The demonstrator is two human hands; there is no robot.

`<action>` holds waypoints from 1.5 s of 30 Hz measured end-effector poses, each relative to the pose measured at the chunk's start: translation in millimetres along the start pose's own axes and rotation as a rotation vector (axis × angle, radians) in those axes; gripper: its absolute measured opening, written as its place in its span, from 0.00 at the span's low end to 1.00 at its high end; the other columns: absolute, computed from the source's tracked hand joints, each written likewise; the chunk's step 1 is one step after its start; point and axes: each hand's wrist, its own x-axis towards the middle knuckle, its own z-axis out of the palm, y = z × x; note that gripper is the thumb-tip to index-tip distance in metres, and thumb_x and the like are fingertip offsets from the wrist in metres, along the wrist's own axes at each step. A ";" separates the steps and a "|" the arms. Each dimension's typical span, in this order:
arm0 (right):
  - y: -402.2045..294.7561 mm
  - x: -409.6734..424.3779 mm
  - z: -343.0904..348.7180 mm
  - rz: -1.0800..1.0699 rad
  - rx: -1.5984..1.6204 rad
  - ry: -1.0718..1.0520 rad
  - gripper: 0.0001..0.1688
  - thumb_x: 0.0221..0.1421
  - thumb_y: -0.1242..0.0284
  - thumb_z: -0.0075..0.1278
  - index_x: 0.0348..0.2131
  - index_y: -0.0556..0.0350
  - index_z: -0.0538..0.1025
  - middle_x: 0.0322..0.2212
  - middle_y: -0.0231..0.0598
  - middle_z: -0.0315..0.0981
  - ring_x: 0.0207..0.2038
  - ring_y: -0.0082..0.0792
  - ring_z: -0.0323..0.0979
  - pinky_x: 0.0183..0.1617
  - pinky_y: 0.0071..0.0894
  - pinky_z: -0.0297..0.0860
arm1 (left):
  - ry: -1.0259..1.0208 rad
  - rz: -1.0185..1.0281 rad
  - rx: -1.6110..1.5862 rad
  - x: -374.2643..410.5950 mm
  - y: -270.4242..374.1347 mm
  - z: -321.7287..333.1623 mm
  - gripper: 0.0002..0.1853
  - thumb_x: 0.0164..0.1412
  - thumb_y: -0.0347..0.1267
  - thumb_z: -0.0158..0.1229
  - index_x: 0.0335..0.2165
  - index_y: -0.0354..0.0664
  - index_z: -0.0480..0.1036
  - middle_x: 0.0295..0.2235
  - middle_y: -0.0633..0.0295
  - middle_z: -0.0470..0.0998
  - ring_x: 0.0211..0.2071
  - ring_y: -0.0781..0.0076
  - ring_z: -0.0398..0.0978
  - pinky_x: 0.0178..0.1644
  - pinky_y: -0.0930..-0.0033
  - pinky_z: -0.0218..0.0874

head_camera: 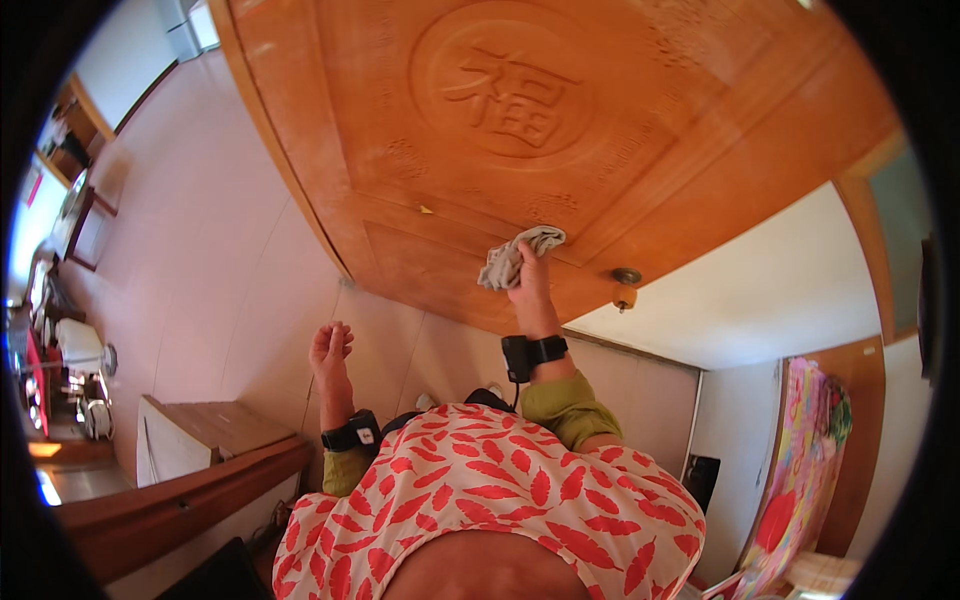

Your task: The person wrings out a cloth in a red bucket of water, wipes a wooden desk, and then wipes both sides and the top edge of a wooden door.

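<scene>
My right hand (531, 277) grips a crumpled grey cloth (504, 264) against the lower panel of a carved orange-brown wooden door (465, 187). A raised character within a ring stands out on the door's face. To the right of that hand, near the door's edge, is a round door knob (624, 291). My left hand (331, 346) hangs over the pinkish tiled floor, away from the door, its fingers curled together with nothing visible in them. Each wrist wears a black strap with a small box.
A cardboard box (217, 431) stands at the lower left behind a dark wooden rail (187, 499). Farther left are a small table (81, 225) and a white-seated chair. At the right, a colourful patterned cloth (799, 457) lies by a white wall.
</scene>
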 end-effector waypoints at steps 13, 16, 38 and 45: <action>-268.3 -53.3 176.0 -1.736 -1.236 0.476 0.41 0.53 0.71 0.54 0.60 0.59 0.53 0.59 0.59 0.47 0.60 0.54 0.49 0.61 0.48 0.50 | 0.238 0.041 -0.164 -2.3 -26.1 -34.6 0.04 0.62 0.32 0.53 0.33 0.44 0.70 0.28 0.70 0.73 0.27 0.85 0.68 0.29 0.85 0.55; -288.3 -51.5 195.4 -1.758 -1.255 0.510 0.43 0.52 0.62 0.55 0.60 0.57 0.55 0.59 0.67 0.44 0.58 0.63 0.48 0.59 0.56 0.51 | 0.215 0.035 -0.188 2.3 -26.9 -29.8 0.04 0.62 0.32 0.54 0.32 0.45 0.69 0.28 0.70 0.73 0.27 0.86 0.67 0.28 0.85 0.54; -283.2 -50.4 255.9 -2.051 -1.754 0.312 0.32 0.45 0.62 0.59 0.52 0.36 0.70 0.54 0.45 0.59 0.49 0.49 0.61 0.52 0.50 0.58 | 0.182 -0.031 -0.211 -4.6 -29.5 -22.4 0.05 0.61 0.34 0.55 0.30 0.47 0.70 0.26 0.71 0.74 0.25 0.87 0.68 0.27 0.85 0.55; -250.6 -45.4 275.9 -2.026 -1.811 0.298 0.30 0.51 0.61 0.55 0.54 0.34 0.67 0.56 0.44 0.56 0.48 0.48 0.60 0.52 0.52 0.56 | 0.202 -0.037 -0.220 -10.3 -38.1 -22.7 0.05 0.61 0.34 0.55 0.30 0.47 0.70 0.26 0.71 0.74 0.26 0.87 0.68 0.28 0.85 0.56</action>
